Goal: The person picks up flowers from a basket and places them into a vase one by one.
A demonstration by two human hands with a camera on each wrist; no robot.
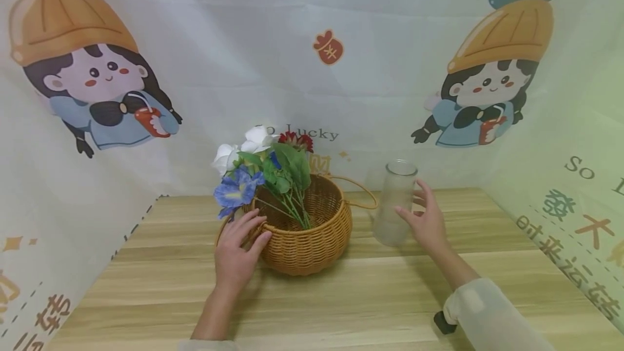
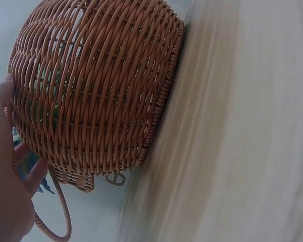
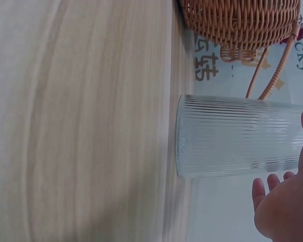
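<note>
A round wicker basket [image 1: 307, 251] stands on the table, with artificial flowers [image 1: 239, 188] in white, blue and dark red leaning out over its left rim. My left hand [image 1: 236, 253] rests at that rim, fingers spread and thumb against the weave. In the left wrist view, the fingers [image 2: 36, 174] lie by the basket's side. To the right, a clear ribbed glass vase [image 1: 392, 205] stands upright. My right hand [image 1: 429, 221] is beside it, thumb in front of the glass. A gap shows between the other fingers [image 3: 259, 191] and the vase in the right wrist view.
The basket's thin looped handle [image 1: 363, 199] sticks out to the right, close to the vase. A wood-grain table [image 1: 341, 307] lies beneath everything. Printed cloth [image 1: 273, 85] with cartoon figures and lettering hangs behind and at both sides. A small black object [image 1: 444, 323] sits at the right sleeve.
</note>
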